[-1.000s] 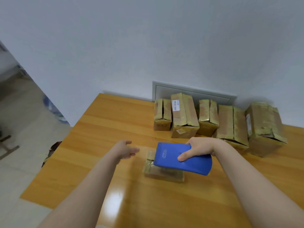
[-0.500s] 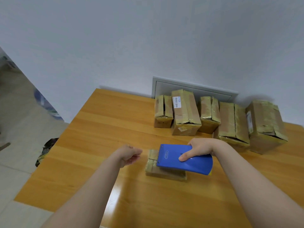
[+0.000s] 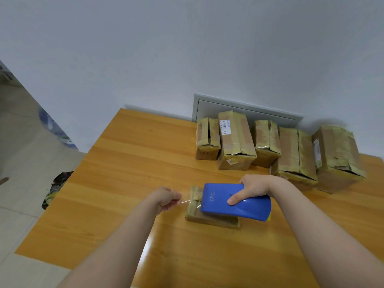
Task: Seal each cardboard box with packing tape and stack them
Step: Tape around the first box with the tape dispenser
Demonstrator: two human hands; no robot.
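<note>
A small flat cardboard box (image 3: 195, 213) lies in the middle of the wooden table (image 3: 128, 175). My right hand (image 3: 252, 189) grips a blue tape dispenser (image 3: 234, 202) held just over the box, hiding most of its top. My left hand (image 3: 166, 199), left of the box, pinches the end of a clear strip of packing tape (image 3: 187, 201) that runs from the dispenser's front. Several taped cardboard boxes (image 3: 235, 140) stand in a row at the back of the table against the wall.
A grey panel (image 3: 245, 110) sits in the wall behind the row of boxes. Beyond the table's left edge is tiled floor with a dark bag (image 3: 56, 187) and a blue and white object (image 3: 54, 127).
My left hand went from open beside the box to closed on the tape end and now draws the strip leftward. The dispenser stayed over the box.
</note>
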